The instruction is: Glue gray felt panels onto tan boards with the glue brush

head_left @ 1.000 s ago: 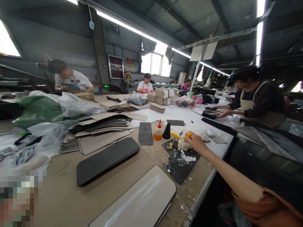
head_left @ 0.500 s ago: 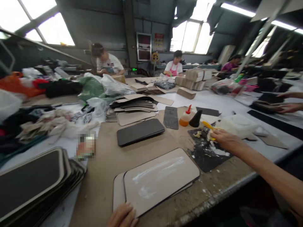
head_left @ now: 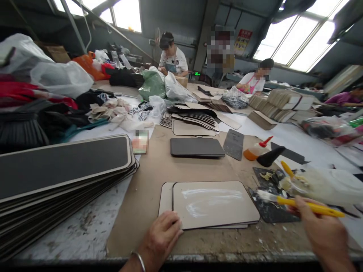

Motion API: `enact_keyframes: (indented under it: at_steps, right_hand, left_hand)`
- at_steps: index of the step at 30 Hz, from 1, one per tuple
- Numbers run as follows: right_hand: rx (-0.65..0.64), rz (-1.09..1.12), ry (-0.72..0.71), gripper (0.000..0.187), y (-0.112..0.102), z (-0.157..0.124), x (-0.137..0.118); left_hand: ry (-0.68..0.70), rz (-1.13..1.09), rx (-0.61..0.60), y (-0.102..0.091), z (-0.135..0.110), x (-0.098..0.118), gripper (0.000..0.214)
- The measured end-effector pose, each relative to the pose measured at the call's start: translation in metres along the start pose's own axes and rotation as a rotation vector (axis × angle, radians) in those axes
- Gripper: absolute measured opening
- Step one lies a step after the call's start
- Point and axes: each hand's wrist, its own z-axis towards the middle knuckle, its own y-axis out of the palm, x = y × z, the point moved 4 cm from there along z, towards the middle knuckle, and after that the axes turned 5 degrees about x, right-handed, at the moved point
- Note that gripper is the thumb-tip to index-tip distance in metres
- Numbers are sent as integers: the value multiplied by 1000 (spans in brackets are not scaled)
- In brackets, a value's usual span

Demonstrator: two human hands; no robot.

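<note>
Yellow-handled brush [head_left: 317,207] sits pinched in your right hand [head_left: 323,232], long axis along the table's [head_left: 159,170] near edge, bristles pointing left at the glue-streaked board [head_left: 212,204]. Your left hand [head_left: 162,235] presses flat on that board's near-left corner. Paper-covered top, daylit workshop.
</note>
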Motion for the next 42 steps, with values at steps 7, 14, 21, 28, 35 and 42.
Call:
enact_keyframes:
  at_steps: [7, 14, 21, 28, 35, 42]
  right_hand:
    - [-493, 509, 89, 34, 120, -137, -147]
    - [-306, 312, 4, 37, 110, -105, -119]
    - [-4, -156, -275, 31, 41, -76, -79]
    - [-210, 168, -475, 12, 78, -191, -170]
    - [-186, 192, -387, 10, 74, -196, -160]
    - [28, -203, -292, 23, 23, -133, -75]
  left_hand:
    - [19, 0, 67, 1, 2, -1, 18]
    - [23, -27, 40, 5, -10, -9, 20]
    - [-6, -105, 74, 9, -14, -14, 17]
    - [2, -142, 123, 3, -11, -14, 14]
    - [13, -86, 153, -3, -11, -11, 16]
    - [9, -83, 133, -2, -12, -10, 15]
